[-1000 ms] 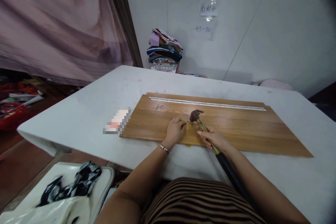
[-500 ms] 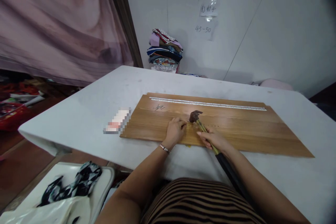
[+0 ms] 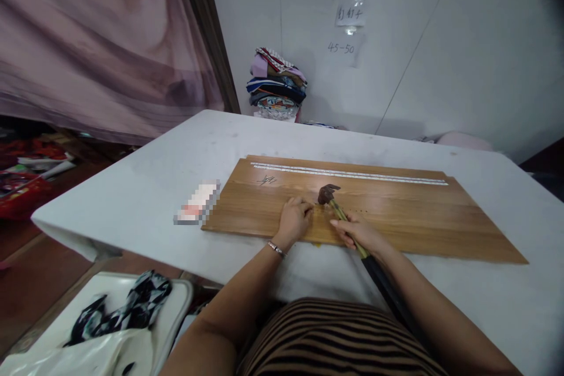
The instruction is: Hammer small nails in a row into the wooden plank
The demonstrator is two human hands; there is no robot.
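Note:
A wooden board [image 3: 405, 217] lies flat on the white table. My right hand [image 3: 359, 232] is closed round the handle of a claw hammer [image 3: 339, 214], well up toward its head. The rusty brown head is just right of my left fingertips, over the board. My left hand [image 3: 296, 220] rests on the board with thumb and fingers pinched together. A tiny dark tip, which looks like a nail [image 3: 315, 204], shows at those fingertips; most of it is hidden. Several loose nails [image 3: 267, 180] lie at the board's upper left. A short row of dark dots [image 3: 361, 211] marks the wood to the right.
Two white measuring strips [image 3: 352, 175] run along the board's far side. A blurred-out flat object [image 3: 197, 202] lies left of the board on the table [image 3: 145, 188]. Folded clothes [image 3: 277, 85] are stacked by the wall. At lower left stands a white chair [image 3: 176, 305] with patterned cloth.

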